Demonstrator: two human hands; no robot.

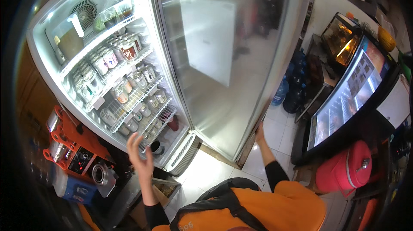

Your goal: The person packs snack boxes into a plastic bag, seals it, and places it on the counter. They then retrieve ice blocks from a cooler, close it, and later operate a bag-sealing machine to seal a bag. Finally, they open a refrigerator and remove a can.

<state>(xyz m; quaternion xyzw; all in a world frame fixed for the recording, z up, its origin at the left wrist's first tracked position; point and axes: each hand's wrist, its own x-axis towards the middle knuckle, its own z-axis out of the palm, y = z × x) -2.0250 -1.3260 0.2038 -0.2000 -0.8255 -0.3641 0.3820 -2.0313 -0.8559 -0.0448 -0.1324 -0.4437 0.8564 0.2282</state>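
An upright display refrigerator (148, 30) stands lit before me, its glass door (222, 53) swung wide to the right. My right hand (259, 132) grips the outer edge of that door, the fingers partly hidden behind it. Raised in front of the lower shelves, my left hand (139, 153) is empty with its fingers apart. Canned drinks (109, 58) line the wire shelves (119, 79) in rows. On the top shelf are a large pitcher of brown liquid (67, 42) and clear containers with dark liquid (126, 12). A dark cup (157, 148) sits at the bottom.
An orange and silver machine (80, 160) stands left of the refrigerator. Blue water bottles (281, 92) are on the tiled floor (274, 124) beyond the door. To the right are a lit display case (348, 98), a glass food warmer (342, 40) and a red cooler jug (342, 166).
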